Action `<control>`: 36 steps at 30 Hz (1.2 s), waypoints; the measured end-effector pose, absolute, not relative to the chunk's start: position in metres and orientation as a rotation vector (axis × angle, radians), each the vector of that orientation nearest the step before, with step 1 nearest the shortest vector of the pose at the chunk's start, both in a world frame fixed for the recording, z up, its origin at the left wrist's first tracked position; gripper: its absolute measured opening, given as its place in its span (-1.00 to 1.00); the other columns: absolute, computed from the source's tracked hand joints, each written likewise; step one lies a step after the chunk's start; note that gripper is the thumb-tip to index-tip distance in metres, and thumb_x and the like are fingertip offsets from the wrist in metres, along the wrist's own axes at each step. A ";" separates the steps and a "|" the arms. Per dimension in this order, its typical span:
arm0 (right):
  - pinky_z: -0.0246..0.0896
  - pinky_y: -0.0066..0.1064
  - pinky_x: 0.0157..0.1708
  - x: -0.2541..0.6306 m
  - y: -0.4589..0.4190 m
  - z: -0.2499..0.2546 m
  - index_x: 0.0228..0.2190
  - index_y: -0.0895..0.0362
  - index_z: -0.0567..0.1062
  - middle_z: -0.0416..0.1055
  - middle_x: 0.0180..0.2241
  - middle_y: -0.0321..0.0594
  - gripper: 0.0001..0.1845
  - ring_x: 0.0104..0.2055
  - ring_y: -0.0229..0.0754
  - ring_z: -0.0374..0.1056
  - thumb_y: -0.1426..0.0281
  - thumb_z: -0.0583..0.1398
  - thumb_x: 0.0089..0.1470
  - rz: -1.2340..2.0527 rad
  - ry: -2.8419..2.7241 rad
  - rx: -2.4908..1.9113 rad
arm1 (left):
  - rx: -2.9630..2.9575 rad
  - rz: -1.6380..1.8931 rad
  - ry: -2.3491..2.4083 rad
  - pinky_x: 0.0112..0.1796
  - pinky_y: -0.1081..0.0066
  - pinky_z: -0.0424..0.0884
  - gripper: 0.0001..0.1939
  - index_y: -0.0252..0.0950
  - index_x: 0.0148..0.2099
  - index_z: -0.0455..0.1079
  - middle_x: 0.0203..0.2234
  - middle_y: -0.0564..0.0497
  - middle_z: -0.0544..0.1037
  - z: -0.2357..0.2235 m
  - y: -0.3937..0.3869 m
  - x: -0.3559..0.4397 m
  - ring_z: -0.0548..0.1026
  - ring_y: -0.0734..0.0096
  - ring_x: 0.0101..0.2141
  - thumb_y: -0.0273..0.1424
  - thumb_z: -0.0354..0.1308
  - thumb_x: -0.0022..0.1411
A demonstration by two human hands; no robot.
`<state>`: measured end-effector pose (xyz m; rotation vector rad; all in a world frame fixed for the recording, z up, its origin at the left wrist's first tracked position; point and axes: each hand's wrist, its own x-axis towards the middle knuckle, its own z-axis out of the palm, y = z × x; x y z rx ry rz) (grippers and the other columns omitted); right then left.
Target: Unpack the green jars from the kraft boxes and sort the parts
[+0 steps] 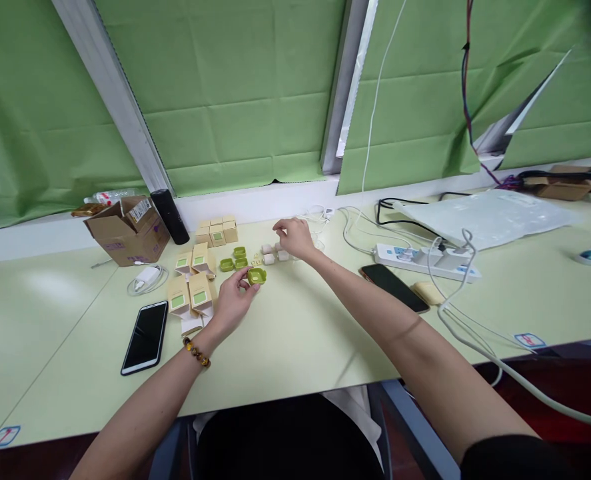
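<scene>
My left hand (235, 297) is closed on a small green silicone case (256, 276), held just above the table with its hollow side up. Behind it lie several similar green cases (234, 263) and some tiny pale yellow pieces (256, 260). My right hand (295, 238) reaches over the table just behind a cluster of small white rounded pieces (268, 253). Its fingers are bent and drawn together; whether anything is between them is too small to make out.
Small cardboard boxes (200, 291) stand left of my left hand, more (217, 231) behind. Further left are a phone (145, 337), a white charger (146, 278), an open carton (128, 230) and a black cylinder (170, 217). Rightward lie another phone (394, 287), a power strip (428, 260) and loose cables.
</scene>
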<state>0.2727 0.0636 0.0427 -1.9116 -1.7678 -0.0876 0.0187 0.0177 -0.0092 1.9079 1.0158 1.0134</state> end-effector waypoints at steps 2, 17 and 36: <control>0.29 -0.24 -0.07 0.264 0.038 0.032 -0.07 0.13 0.58 0.63 -0.14 -0.09 -0.64 -0.11 -0.06 0.50 0.44 0.01 0.33 0.008 -1.568 -1.783 | 1.898 1.041 0.998 -0.13 0.31 0.44 -0.47 -0.27 0.24 0.50 -0.38 0.05 0.56 -0.010 0.018 0.019 0.52 0.33 -0.32 -0.33 0.33 0.23; 0.52 -0.09 -0.11 0.204 -0.058 -0.025 0.30 -0.07 0.25 0.27 0.25 0.03 -0.28 0.13 0.05 0.37 0.33 0.33 0.17 0.351 -1.620 -1.062 | 2.026 1.092 0.807 -0.07 0.32 0.42 -0.52 -0.18 0.25 0.49 -0.12 -0.03 0.61 0.000 0.003 0.020 0.48 0.34 -0.22 -0.36 0.31 0.29; 0.47 -0.09 0.11 0.212 -0.055 -0.027 0.15 -0.03 0.46 0.48 0.02 -0.12 -0.36 -0.02 -0.06 0.52 0.00 0.40 0.14 0.958 -1.261 -0.810 | 2.140 1.265 0.653 -0.08 0.28 0.49 -0.79 -0.22 0.03 0.53 -0.17 -0.09 0.63 -0.004 -0.002 0.017 0.56 0.29 -0.21 -0.33 0.25 0.38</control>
